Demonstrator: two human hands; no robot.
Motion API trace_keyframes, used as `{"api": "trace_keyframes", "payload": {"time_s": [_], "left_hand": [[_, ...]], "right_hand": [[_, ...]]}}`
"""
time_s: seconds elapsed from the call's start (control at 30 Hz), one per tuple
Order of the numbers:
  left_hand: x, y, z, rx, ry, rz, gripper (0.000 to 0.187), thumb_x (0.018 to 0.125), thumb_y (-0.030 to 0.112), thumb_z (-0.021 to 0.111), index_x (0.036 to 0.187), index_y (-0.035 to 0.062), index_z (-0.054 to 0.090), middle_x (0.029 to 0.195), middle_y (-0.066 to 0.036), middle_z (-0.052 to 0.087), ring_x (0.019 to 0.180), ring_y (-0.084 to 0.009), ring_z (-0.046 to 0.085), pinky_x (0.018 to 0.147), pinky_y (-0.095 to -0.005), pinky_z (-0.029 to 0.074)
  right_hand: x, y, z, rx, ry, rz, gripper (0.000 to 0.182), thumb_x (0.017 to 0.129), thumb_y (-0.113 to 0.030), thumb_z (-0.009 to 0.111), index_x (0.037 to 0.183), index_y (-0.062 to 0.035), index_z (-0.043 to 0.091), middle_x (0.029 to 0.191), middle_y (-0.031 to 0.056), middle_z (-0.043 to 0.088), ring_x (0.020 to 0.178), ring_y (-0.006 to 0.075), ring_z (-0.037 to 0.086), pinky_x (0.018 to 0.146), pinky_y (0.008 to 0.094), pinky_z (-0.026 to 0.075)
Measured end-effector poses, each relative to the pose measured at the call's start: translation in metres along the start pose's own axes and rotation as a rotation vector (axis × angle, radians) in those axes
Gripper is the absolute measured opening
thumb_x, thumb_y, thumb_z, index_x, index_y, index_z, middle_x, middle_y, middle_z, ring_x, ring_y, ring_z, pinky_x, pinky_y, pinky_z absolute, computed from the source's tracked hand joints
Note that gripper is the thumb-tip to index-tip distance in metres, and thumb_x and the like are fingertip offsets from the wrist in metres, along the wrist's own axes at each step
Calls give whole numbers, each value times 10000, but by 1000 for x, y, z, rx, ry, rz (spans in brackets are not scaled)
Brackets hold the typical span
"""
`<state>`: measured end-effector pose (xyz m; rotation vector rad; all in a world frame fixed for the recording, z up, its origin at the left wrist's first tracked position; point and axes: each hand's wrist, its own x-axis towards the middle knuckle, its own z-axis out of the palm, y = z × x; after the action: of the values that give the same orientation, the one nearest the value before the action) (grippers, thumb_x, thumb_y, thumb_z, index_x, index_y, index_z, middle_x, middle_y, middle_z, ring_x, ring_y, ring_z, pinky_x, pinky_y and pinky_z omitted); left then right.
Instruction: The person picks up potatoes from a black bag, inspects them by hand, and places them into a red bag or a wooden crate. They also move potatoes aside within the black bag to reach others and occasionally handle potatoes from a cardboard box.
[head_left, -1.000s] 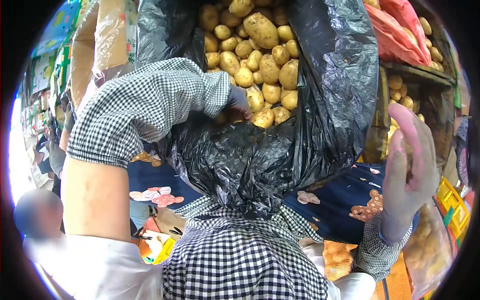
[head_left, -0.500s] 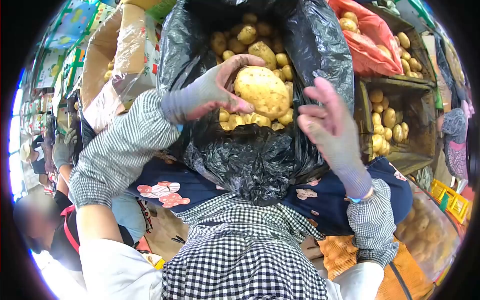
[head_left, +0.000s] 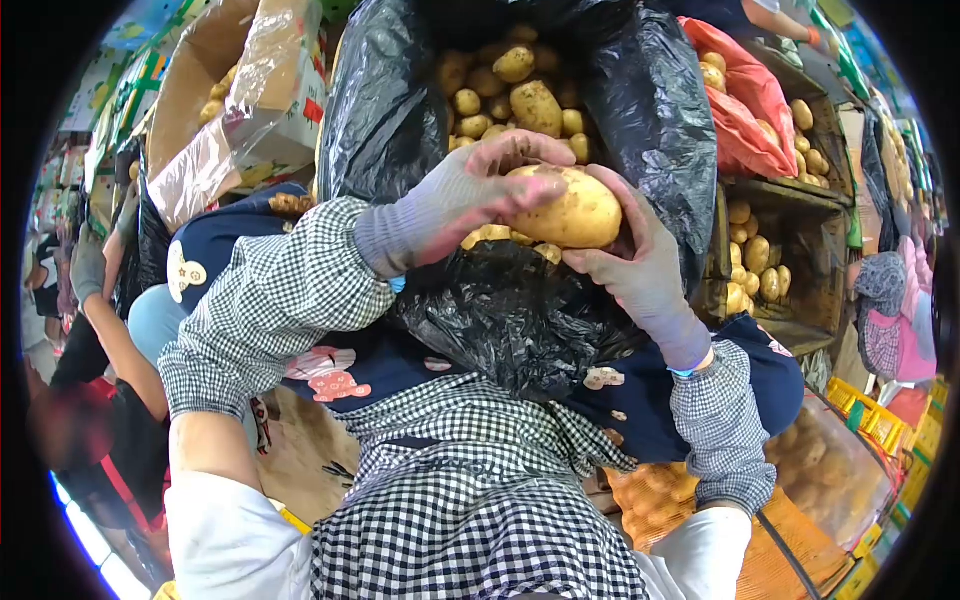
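A large pale-yellow potato (head_left: 578,215) with small dark specks is between my two gloved hands, over the black-lined container. My left hand (head_left: 465,195) curves round its left end, the thumb lying across the near face. At the right end my right hand (head_left: 645,255) has its fingers and thumb bent round the potato. Both gloves are grey with dirty pinkish palms. Below and beyond the hands, several smaller potatoes (head_left: 537,107) lie inside the black plastic bag (head_left: 385,110), whose crumpled near side (head_left: 490,320) sits against my lap.
On the left stands a cardboard box (head_left: 275,75) with clear plastic and some potatoes. A red bag (head_left: 735,110) and a crate (head_left: 835,270) with potatoes are on the right. An orange mesh sack (head_left: 650,500) lies low right. Another person's arm (head_left: 125,345) is at far left.
My right hand has moved in from the right and closed on the potato. The potato has shifted right and turned, its long side now lying crosswise. My view has shifted slightly.
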<state>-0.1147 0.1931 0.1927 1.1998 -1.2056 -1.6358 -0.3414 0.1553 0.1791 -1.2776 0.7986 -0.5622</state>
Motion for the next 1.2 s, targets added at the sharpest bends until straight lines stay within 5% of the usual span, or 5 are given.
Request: {"api": "trace_keyframes", "payload": {"time_s": [0.17, 0.43, 0.83, 1.07, 1.2], "left_hand": [[2, -36, -9, 246, 49, 486, 601, 958, 551, 467, 1235, 20, 502, 1162, -72, 565, 1041, -115, 570, 851, -217, 478], [1, -3, -3, -283, 106, -19, 499, 967, 422, 545, 1264, 22, 508, 1227, -80, 565, 1107, -179, 609, 904, -312, 545], [-3, -21, -2, -292, 10, 106, 604, 975, 454, 490, 1364, 3, 386, 1316, -117, 499, 1164, -219, 569, 912, -358, 548], [-1, -19, -5, -715, -235, -161, 666, 961, 503, 496, 1456, 102, 298, 1391, -88, 448, 1201, -207, 549, 953, -343, 519], [-1, -10, 1, -524, -119, 67, 773, 893, 445, 640, 1469, 89, 267, 1384, -73, 434, 1221, -178, 515, 981, -313, 488]], "right_hand": [[2, 5, 3, -52, -45, -11, 776, 732, 65, 760, 1416, -38, 409, 1383, 96, 442, 1205, 160, 500, 972, 286, 492], [11, -6, -11, 400, -64, 162, 847, 767, -2, 769, 1466, -46, 293, 1310, 101, 527, 1085, 205, 612, 851, 347, 570], [8, -20, -8, 298, 10, 286, 753, 785, -23, 753, 1431, -36, 366, 1159, 83, 573, 779, 101, 612, 655, 226, 533], [11, -14, -24, -716, 19, -629, 629, 765, 19, 729, 1347, -65, 506, 1315, 60, 502, 1242, 149, 465, 1006, 281, 433], [6, -10, -16, 201, -38, -126, 811, 761, 13, 740, 1454, -15, 319, 1417, 104, 404, 1262, 179, 448, 1051, 305, 402]]}}
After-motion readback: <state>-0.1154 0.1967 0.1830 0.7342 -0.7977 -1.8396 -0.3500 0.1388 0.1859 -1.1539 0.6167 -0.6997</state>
